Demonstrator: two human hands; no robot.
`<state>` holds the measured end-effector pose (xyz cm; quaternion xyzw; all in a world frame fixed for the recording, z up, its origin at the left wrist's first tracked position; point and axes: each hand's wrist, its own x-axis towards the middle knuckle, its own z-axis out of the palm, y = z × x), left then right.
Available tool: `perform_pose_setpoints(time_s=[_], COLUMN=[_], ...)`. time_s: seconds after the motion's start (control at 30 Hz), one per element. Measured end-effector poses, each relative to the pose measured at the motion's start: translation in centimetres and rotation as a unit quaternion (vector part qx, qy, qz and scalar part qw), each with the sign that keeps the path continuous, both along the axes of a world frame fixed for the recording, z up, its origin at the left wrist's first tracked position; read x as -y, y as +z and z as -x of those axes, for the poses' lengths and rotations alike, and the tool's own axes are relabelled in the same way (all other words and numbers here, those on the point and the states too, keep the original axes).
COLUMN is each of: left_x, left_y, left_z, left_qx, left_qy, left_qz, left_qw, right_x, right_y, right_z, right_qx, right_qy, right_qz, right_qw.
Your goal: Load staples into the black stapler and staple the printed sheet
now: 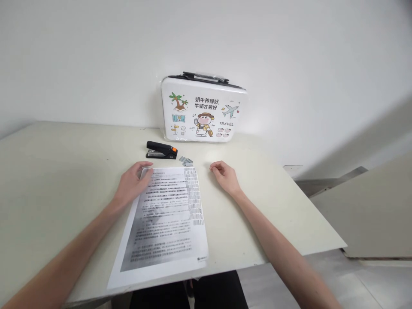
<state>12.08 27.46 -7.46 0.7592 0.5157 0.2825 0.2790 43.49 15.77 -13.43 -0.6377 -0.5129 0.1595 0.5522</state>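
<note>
A printed sheet of paper (164, 214), covered in text with a dark shaded left part, lies on the table before me. My left hand (135, 182) is closed at its top left corner, thumb over the paper and fingers curled past the edge. Just beyond the sheet rests a black stapler (161, 150) with an orange tab, lying lengthwise. Beside the stapler's right end are several small strips of staples (186, 161). To the right of them, my right hand (223, 175) rests on the table with loosely curled fingers and nothing visible in it.
A white hard case (206, 109) with cartoon travel pictures and a black handle stands upright against the wall at the back. The pale table (273, 206) ends in a near edge above my legs. At the right, a pale panel (370, 210) stands beyond the table.
</note>
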Motion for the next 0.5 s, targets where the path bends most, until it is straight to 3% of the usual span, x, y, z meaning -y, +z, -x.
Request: perform_pose_setpoints(time_s=[0.5], left_x=[-0.19], left_y=[-0.1], left_z=[-0.07], left_qx=[-0.006], left_qy=[0.001], left_qz=[-0.003], left_qw=[1.0], right_x=[-0.12], right_y=[0.02], right_z=[-0.02], right_qx=[0.013], right_qy=[0.004], right_qz=[-0.002], right_qw=[1.0])
